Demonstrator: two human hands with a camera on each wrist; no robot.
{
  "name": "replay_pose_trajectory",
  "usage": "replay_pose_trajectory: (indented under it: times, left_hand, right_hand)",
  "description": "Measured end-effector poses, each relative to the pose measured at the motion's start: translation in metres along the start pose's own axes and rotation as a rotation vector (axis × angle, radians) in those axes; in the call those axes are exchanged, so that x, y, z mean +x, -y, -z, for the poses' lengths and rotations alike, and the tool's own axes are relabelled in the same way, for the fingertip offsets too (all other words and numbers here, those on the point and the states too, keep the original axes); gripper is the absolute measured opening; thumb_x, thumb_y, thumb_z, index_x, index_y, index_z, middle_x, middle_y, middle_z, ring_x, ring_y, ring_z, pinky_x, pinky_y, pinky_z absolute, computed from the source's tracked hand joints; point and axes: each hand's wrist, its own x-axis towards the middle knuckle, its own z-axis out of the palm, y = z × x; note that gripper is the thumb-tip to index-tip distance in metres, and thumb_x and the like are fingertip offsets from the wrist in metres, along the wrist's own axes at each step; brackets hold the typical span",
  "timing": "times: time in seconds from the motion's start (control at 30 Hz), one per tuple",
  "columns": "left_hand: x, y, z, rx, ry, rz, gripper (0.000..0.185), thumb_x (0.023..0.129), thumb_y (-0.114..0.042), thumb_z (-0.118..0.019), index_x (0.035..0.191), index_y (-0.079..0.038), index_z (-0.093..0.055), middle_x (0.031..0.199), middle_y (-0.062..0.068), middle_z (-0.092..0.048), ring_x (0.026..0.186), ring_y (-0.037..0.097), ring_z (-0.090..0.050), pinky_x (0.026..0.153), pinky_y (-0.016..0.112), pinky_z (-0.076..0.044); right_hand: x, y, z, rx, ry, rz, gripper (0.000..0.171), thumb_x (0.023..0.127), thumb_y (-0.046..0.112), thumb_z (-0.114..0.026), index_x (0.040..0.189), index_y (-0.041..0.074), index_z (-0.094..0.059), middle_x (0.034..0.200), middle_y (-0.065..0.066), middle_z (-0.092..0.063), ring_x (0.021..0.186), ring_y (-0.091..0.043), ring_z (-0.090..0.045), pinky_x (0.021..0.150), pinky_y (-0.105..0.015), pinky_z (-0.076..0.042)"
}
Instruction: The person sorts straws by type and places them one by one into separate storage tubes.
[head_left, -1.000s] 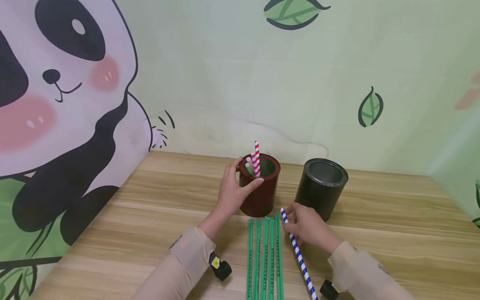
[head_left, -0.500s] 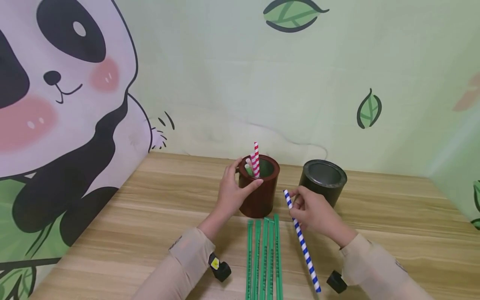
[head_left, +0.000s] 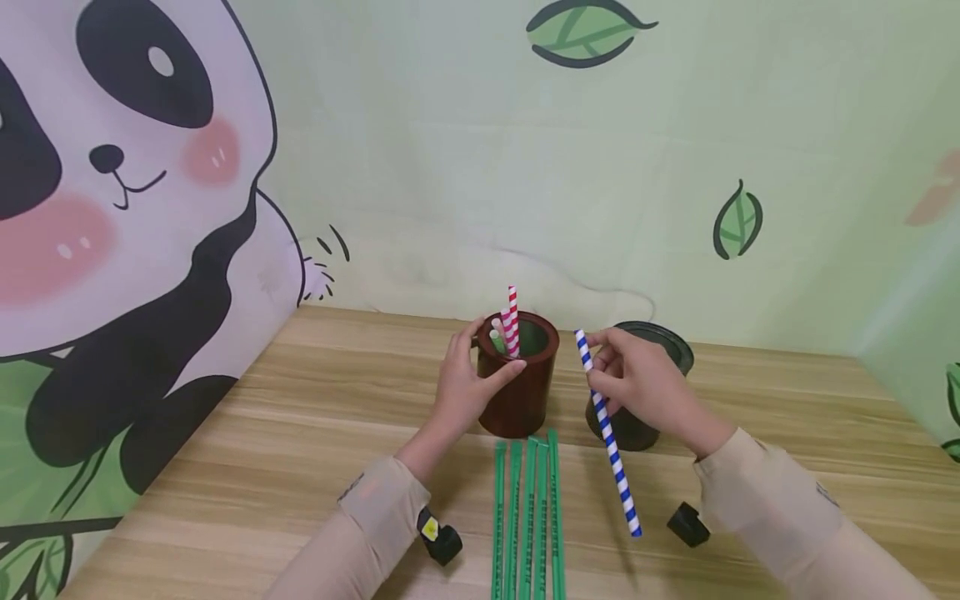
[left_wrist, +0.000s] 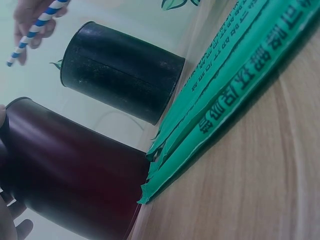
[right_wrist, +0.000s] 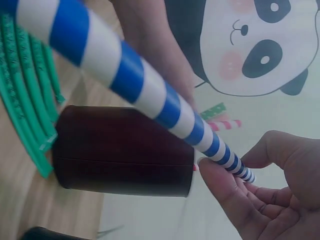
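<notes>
The right hand (head_left: 637,383) pinches one blue-striped straw (head_left: 607,433) in the air just right of the brown cup (head_left: 521,392), which the left hand (head_left: 468,379) grips. Two cups stand on the table (head_left: 225,450); five green wrapped straws (head_left: 528,517) lie before the brown cup.

Taking the dark red cup (head_left: 520,379) as the landmark: its left flank is taken up by the left hand (head_left: 467,385), whose fingers (head_left: 504,372) wrap its wall, and red-striped straws (head_left: 512,321) stand in the left part of its mouth. To its right, the right hand (head_left: 641,382) and the tilted blue-striped straw (head_left: 607,433) fill the gap before the black cup (head_left: 637,429). Green straws (head_left: 527,517) lie just in front of it, while bare bench (head_left: 225,433) lies open well to its left.
</notes>
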Motion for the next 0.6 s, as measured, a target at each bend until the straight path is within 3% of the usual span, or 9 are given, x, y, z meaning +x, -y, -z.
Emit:
replay_pose_trajectory:
  times: [0.23,0.6]
  left_hand:
    - [0.0,0.002,-0.001,0.006,0.001,-0.003,0.084,0.079,-0.036,-0.078,0.146,-0.007,-0.036,0.14,0.014,-0.046,0.128,0.03,-0.046,0.106,0.052,-0.04]
    - [-0.001,-0.001,0.0,-0.006,-0.002,-0.009,0.084,0.079,-0.034,-0.078,0.146,-0.006,-0.036,0.14,0.015,-0.047,0.128,0.03,-0.046,0.107,0.052,-0.04]
  right_hand:
    - [0.012,0.012,0.014,0.021,-0.048,0.032,0.036,0.091,0.005,-0.057,0.124,-0.004,-0.048,0.094,-0.017,-0.06,0.074,-0.017,-0.063,0.059,-0.024,-0.057]
    - [0.04,0.032,0.029,0.042,-0.226,0.073,0.031,0.095,0.01,-0.053,0.122,-0.002,-0.047,0.103,-0.016,-0.055,0.089,-0.024,-0.057,0.068,-0.028,-0.059]
